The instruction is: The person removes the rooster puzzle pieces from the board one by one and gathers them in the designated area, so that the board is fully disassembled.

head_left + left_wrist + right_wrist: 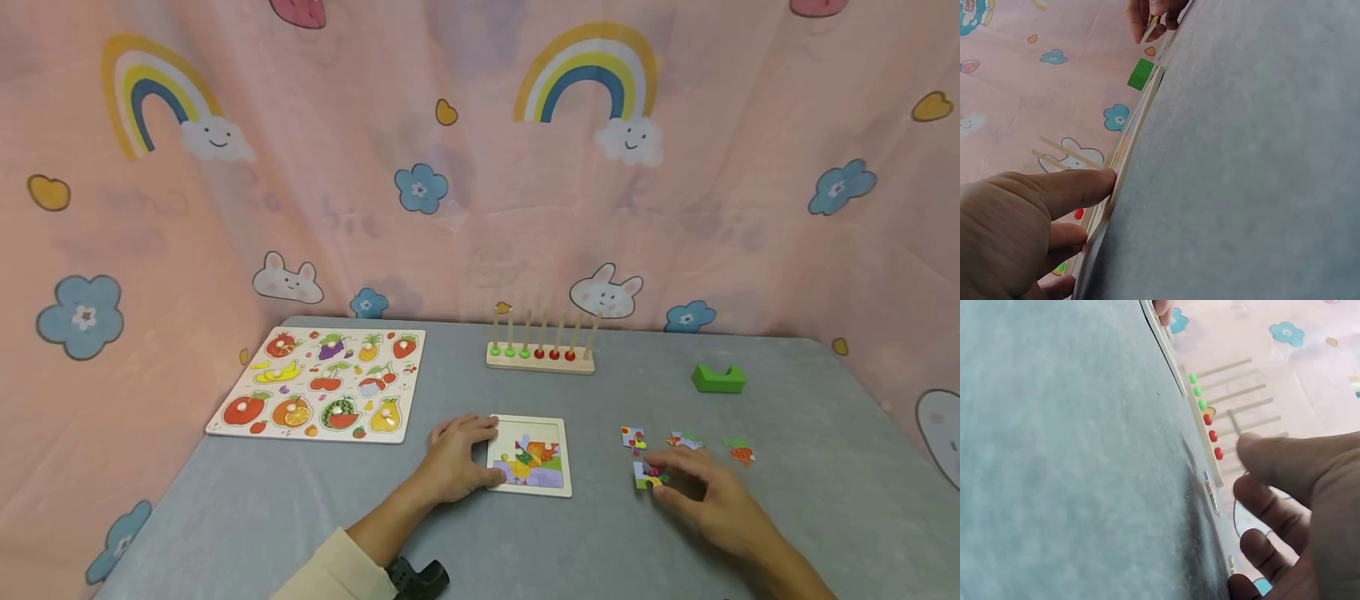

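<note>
Puzzle piece [645, 477] in narrow right grip [708, 498]

I have the tray [566, 467] near the middle of the table [487, 550], joined pieces [532, 471] lying in it and the left hand [457, 467] at its left edge. Farther left and back lies the board [407, 400]. Behind the tray I see the rack [540, 360]. Right of the tray, well apart from it, the right hand [708, 500] holds a piece [642, 477]; three loose pieces [633, 437] lie in a row just behind that hand. Behind them sits the block [718, 381]. The curtain [480, 250] hangs behind everything.
</note>
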Tool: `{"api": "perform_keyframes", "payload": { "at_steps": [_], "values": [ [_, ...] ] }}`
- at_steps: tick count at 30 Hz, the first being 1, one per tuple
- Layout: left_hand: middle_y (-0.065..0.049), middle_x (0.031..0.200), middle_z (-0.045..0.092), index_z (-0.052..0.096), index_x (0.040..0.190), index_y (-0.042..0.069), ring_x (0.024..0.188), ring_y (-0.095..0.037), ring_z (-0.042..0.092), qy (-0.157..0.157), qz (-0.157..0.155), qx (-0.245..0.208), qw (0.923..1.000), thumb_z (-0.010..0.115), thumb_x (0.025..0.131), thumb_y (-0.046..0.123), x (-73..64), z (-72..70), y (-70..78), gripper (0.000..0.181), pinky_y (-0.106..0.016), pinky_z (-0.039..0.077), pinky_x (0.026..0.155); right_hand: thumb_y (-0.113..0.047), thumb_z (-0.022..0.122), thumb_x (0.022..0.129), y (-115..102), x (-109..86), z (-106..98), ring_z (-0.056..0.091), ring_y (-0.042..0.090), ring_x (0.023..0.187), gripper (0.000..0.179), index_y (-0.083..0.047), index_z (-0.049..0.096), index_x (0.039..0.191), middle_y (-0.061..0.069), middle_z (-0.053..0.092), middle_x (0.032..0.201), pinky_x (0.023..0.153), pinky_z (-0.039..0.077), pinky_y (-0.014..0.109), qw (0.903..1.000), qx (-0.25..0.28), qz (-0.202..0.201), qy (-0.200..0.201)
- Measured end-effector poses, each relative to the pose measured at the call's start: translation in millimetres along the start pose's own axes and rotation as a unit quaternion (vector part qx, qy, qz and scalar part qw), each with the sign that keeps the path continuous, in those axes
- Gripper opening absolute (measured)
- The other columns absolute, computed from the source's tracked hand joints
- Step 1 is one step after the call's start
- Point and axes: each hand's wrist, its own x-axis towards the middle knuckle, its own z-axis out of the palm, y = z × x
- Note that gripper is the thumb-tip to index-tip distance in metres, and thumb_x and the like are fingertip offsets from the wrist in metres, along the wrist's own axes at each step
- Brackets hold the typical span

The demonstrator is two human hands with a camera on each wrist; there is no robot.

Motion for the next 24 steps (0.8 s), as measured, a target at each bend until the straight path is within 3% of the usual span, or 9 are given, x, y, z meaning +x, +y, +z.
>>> {"api": "perform_keyframes", "payload": {
  "at_steps": [5,9,18,24],
  "values": [
    [-0.005,0.136,0.054,0.063,0.124,-0.002,0.134,-0.030,0.035,0.002,0.001,0.002,1.0000,0.084,0.073,0.019,-0.3,0.3,-0.1,0.059,-0.058,0.013,0.103,0.001,0.082,0.071,5.5,-0.9,4.5,0.051,0.004,0.104,0.041,-0.008,0.070,0.109,0.000,0.065,0.108,0.093,0.027,0.013,0.9989,0.000,-0.048,0.001],
    [-0.005,0.136,0.054,0.063,0.124,-0.002,0.134,-0.030,0.036,0.003,0.004,0.003,1.0000,0.084,0.073,0.020,-0.1,0.8,-1.2,0.060,-0.059,0.013,0.103,0.002,0.082,0.070,5.9,-0.5,7.5,0.051,0.007,0.103,0.040,-0.007,0.070,0.107,-0.002,0.064,0.106,0.090,0.030,0.013,0.9980,-0.009,-0.062,-0.004],
    [-0.005,0.136,0.054,0.064,0.122,-0.003,0.133,-0.030,0.036,0.004,0.005,0.001,1.0000,0.084,0.072,0.019,-0.4,1.6,-3.0,0.059,-0.058,0.013,0.103,-0.008,0.082,0.075,3.4,-4.0,9.7,0.049,0.009,0.102,0.036,-0.012,0.072,0.109,-0.010,0.060,0.105,0.085,0.033,0.016,0.9982,-0.056,-0.007,-0.021],
    [-0.006,0.136,0.054,0.063,0.123,-0.003,0.134,-0.031,0.035,0.003,0.006,-0.004,1.0000,0.084,0.072,0.019,-0.8,0.8,-1.8,0.059,-0.058,0.012,0.103,-0.009,0.083,0.075,2.1,-2.9,5.4,0.051,0.007,0.102,0.038,-0.009,0.070,0.111,-0.007,0.062,0.106,0.087,0.031,0.012,0.9990,-0.038,0.001,-0.024]
  ]
}}
